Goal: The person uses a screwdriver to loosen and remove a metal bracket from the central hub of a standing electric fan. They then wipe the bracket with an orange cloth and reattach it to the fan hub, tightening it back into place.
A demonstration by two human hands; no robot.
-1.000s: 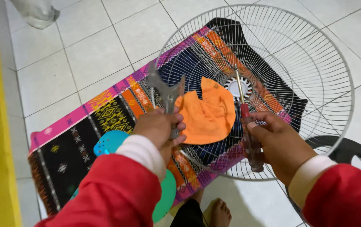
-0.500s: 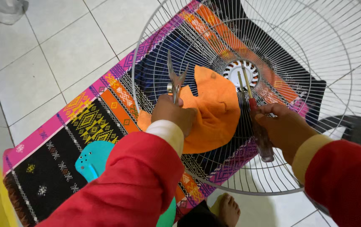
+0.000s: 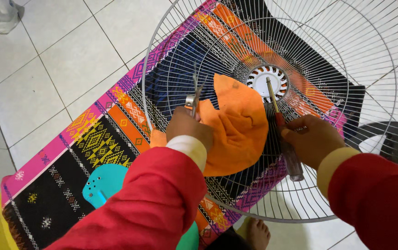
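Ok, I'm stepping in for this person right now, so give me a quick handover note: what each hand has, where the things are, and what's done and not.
Left hand: gripping pliers, tips up against the wire fan guard, next to the orange cloth lying on the guard.
Right hand: holding a screwdriver, tip at the white centre hub of the guard.
The guard lies over a patterned woven mat on the tiled floor; a teal plastic part sits on the mat below the left arm.
Done: guard is off the fan and laid flat. Left: the hub work, both tools engaged; whether any fastener is loose cannot be seen.
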